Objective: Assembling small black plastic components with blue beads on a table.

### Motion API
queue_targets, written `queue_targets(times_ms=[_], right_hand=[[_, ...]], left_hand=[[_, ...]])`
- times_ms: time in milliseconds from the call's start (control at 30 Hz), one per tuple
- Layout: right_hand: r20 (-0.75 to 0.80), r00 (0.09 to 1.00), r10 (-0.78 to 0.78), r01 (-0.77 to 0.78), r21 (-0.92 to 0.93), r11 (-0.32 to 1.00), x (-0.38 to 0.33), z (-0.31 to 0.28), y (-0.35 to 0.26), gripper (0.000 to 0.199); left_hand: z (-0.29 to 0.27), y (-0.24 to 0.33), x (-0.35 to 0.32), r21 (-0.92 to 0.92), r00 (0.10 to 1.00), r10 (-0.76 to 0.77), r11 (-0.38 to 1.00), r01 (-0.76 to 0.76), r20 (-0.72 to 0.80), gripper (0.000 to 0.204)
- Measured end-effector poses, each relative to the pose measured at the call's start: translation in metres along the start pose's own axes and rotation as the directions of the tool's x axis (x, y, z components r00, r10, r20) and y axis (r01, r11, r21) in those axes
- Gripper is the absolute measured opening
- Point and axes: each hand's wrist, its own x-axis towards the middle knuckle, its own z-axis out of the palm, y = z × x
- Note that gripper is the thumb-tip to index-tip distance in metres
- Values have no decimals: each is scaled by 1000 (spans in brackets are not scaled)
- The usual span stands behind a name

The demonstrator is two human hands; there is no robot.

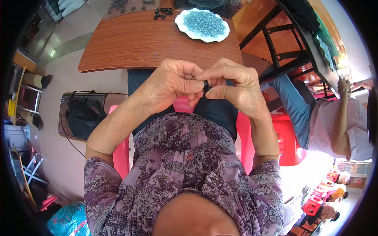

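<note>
Purple patterned blouse (185, 157) fills the foreground; above it, left hand (171, 84) and right hand (236, 84) meet, fingertips pinching one small black bead (206, 85) between them, below the wooden table (134, 43).

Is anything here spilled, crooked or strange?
Nothing stands out. Both hands, left hand and right hand, pinch a small black part. The beads stay inside the white dish, and a few black rings lie on the table.

Small black piece (206, 86) mostly hidden between fingertips of left hand (173, 84) and right hand (234, 84)
</note>
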Motion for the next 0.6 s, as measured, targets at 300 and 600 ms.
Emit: queue_targets(times_ms=[300, 600], right_hand=[[80, 980, 182, -188, 76, 979, 0, 6, -1, 32], [164, 944, 286, -320, 252, 913, -1, 18, 2, 34]], left_hand=[[-4, -5, -8, -7, 996, -87, 996, 87, 21, 17], [-11, -21, -21, -188, 992, -128, 975, 122, -19, 24]])
